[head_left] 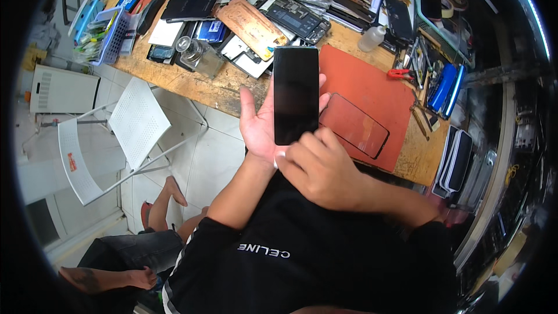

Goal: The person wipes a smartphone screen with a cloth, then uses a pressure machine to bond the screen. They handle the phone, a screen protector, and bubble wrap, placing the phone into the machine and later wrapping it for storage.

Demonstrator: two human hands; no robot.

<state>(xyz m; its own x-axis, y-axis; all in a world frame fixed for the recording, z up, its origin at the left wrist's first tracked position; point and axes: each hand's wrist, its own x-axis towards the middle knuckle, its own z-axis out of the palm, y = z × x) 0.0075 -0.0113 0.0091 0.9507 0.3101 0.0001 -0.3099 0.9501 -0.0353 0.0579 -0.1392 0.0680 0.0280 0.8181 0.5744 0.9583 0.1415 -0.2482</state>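
Observation:
A smartphone (296,96) with a dark, blank screen lies face up across the palm of my left hand (260,131). The thumb stands out to the left of it, and fingertips curl past its right edge. Just below the phone's bottom edge is my right hand (318,168), its fingers bent in a pinch. A small white wad (279,159) shows at its fingertips; the material cannot be made out. Right of the hands, a clear glass panel with a thin black border (361,127) rests on a red-orange mat (349,70).
Phone parts, including an opened phone (295,17), crowd the wooden bench (232,90). A glass bottle (200,58) and a plastic bottle (372,39) stand there. Tools (419,75) lie at right. A white folding chair (139,122) and another person's legs (160,209) are at left.

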